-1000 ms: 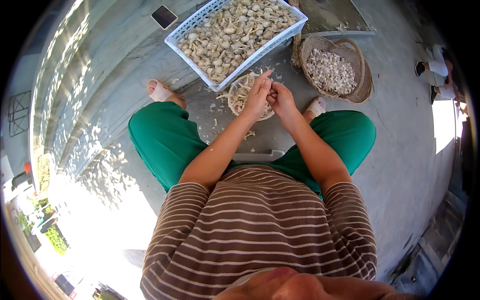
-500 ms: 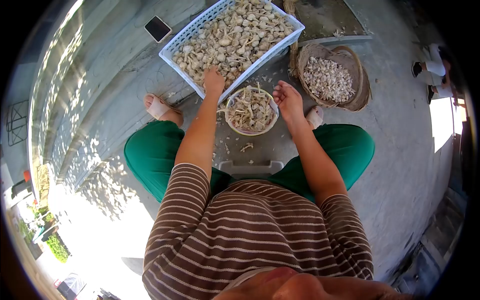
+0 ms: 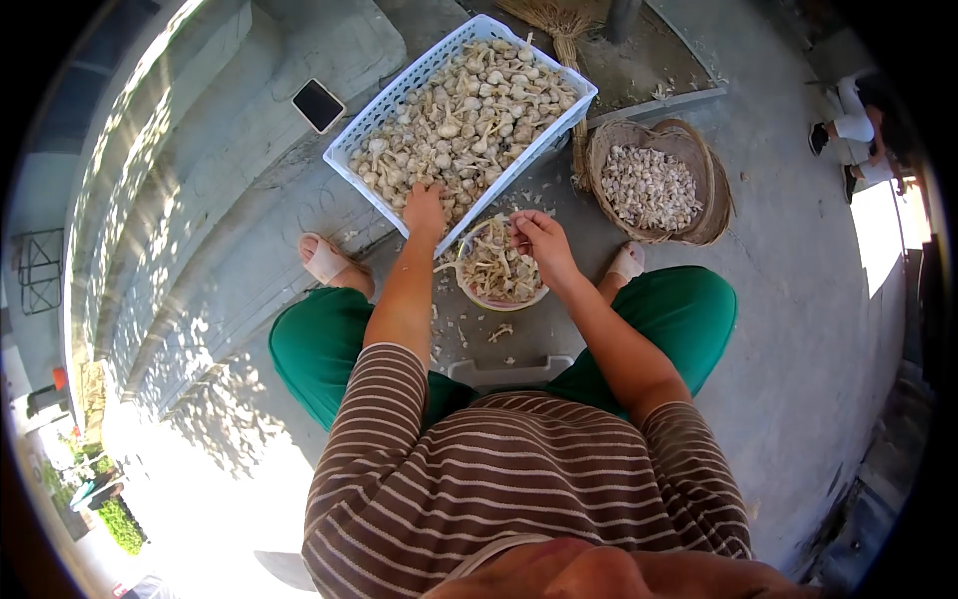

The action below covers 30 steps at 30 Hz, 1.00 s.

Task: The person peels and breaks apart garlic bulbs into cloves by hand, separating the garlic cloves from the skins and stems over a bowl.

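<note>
The left hand dipped into the near corner of the pale blue plastic crate, its fingers down among the garlic bulbs; whether they had closed on one could not be told. The right hand hung at the right edge of the bowl of dry stalks and skins, its fingers bent in towards the thumb, with any small thing between them too hidden to make out. Good handling here seemed to call for taking a single bulb by its firm body, since a brittle stalk might snap or drag its neighbours. Keeping the right hand over the bowl looked wise, so scraps would stay out of the wicker basket of what looked like cloves.
</note>
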Available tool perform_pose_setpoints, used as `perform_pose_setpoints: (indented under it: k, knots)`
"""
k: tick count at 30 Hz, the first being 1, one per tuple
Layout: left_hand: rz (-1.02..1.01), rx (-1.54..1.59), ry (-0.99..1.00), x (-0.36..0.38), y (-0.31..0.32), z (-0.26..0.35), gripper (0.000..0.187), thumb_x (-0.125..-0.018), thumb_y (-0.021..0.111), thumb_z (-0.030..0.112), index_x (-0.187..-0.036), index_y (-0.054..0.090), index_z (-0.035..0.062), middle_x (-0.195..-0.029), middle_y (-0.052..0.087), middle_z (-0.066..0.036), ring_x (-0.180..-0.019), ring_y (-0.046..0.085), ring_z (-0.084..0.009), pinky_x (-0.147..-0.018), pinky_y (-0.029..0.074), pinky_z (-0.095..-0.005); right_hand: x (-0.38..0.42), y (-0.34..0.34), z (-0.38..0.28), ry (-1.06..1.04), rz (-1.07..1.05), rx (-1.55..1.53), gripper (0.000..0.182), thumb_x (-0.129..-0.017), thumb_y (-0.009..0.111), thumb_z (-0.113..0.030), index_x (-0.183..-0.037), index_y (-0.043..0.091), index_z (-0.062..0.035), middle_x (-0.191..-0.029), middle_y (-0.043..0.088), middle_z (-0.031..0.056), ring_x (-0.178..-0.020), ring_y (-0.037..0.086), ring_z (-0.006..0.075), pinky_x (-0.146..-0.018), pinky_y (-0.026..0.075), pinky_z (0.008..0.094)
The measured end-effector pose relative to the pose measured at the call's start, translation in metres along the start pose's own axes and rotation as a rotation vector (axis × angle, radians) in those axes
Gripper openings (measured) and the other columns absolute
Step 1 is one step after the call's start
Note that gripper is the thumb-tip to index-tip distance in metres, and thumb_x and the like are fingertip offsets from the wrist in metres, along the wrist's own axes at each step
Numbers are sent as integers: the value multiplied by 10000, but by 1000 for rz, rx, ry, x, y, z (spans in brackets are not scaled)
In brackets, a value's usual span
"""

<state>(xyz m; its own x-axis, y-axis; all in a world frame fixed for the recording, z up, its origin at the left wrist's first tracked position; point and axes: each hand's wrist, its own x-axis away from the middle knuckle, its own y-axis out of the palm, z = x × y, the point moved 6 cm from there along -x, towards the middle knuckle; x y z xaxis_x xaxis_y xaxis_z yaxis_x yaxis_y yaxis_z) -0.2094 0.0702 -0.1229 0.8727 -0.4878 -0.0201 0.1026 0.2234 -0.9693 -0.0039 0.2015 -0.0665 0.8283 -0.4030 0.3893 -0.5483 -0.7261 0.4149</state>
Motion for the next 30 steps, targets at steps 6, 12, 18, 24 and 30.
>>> perform_pose_setpoints:
  k: [6,12,18,24,30]
  knots:
    - [236,158,121,5,-24,4,198,-733,641,119,-929,616,123,-977,493,-103,-960,482,-306,-762,465,-425,2,6,0,-5,-24,30,156,-916,486,-135,-987,590,-42,-781,577,-6,-650,548,69,-560,414,210]
    - [-109,1416,-259,-7,-55,40,170,-938,455,141,-1070,539,75,-1042,498,-42,-815,557,-147,-588,530,-296,-2,14,-40,-209,-8,114,186,-926,487,-147,-1025,588,-25,-792,562,-8,-696,521,61,-600,406,207]
    - [-348,1658,-2,13,-139,111,177,-944,470,185,-1025,528,40,-903,579,-63,-675,578,-148,-566,488,-270,4,48,-116,-392,-45,178,233,-871,575,-142,-1049,591,8,-758,571,6,-677,518,63,-555,404,204]
    - [-418,1525,34,37,-191,145,196,-939,495,216,-1015,533,40,-865,571,-49,-741,547,-133,-634,461,-284,-5,67,-157,-529,-171,221,175,-826,648,-130,-935,609,1,-735,577,12,-608,508,73,-519,407,216]
    - [-213,1426,154,41,-209,162,377,-756,703,48,-1065,494,-3,-959,572,-74,-845,550,-142,-729,468,-266,0,57,-182,-497,-213,78,122,-824,645,-114,-845,610,1,-669,574,14,-543,516,69,-462,409,215]
